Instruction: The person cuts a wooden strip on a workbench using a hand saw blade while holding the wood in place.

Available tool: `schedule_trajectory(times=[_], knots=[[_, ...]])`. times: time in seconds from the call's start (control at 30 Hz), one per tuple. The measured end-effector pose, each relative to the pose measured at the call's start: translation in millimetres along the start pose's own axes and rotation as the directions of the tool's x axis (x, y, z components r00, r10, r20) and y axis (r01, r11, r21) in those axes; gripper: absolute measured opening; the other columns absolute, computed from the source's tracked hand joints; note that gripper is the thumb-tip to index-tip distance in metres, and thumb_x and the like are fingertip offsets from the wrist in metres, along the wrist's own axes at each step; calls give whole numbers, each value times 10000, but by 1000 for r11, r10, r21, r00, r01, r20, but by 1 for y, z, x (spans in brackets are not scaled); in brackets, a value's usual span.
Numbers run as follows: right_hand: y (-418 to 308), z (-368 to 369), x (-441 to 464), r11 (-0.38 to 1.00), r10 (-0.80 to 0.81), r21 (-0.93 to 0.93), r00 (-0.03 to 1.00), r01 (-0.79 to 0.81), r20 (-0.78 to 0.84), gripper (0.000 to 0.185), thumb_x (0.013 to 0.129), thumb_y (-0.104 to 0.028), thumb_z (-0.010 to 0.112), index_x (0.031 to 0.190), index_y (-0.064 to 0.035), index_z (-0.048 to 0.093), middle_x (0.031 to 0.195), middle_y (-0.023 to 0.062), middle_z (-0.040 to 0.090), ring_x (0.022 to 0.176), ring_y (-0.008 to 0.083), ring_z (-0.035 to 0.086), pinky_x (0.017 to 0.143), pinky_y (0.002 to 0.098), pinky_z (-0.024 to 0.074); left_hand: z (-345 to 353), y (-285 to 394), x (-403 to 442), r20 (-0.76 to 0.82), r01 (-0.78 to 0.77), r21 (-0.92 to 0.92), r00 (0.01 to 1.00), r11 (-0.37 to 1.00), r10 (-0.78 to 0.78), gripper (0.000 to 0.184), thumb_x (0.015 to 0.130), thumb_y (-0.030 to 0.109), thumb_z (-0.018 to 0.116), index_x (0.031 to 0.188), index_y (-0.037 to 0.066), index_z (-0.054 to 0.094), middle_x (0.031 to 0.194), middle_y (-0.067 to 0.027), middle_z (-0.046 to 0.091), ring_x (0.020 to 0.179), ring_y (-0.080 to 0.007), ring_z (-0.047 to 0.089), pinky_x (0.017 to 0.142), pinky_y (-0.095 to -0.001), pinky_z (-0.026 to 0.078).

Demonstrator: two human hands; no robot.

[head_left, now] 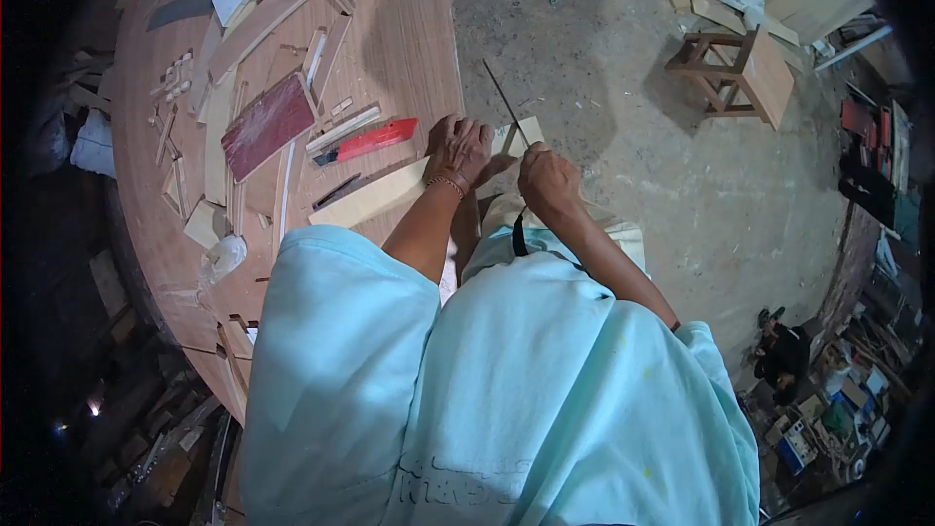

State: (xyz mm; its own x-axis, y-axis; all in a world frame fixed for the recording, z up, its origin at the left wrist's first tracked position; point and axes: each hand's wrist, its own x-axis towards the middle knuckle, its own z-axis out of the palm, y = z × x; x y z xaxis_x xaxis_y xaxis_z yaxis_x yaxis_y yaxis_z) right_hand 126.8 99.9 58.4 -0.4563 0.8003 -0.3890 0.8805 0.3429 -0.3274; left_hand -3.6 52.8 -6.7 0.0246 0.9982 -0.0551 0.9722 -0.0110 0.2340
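Note:
A long pale wooden board lies across the edge of the wooden table, and its far end juts out over the floor. My left hand is closed over the board near the table edge, pressing on it. In my right hand is a thin dark rod-like tool, perhaps a saw or file. It points up and to the left and crosses the board's jutting end. The handle is hidden in my fist.
Left of my hands lie a red handsaw-like tool, a dark red panel and wood strips. A wooden stool stands on the floor at the right. A person is at the lower right.

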Motion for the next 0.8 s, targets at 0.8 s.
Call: schedule_trajectory(times=[0.8], knots=[[-4,-13,-1,992,-30,-115,994,43,110,156,710,-147,449,757,-12,511,643,151,555,643,287,571,546,343,460,7,-1,3,79,36,77,996,996,-42,153,713,124,428,855,67,435,820,-89,484,897,-203,447,877,-388,260]])
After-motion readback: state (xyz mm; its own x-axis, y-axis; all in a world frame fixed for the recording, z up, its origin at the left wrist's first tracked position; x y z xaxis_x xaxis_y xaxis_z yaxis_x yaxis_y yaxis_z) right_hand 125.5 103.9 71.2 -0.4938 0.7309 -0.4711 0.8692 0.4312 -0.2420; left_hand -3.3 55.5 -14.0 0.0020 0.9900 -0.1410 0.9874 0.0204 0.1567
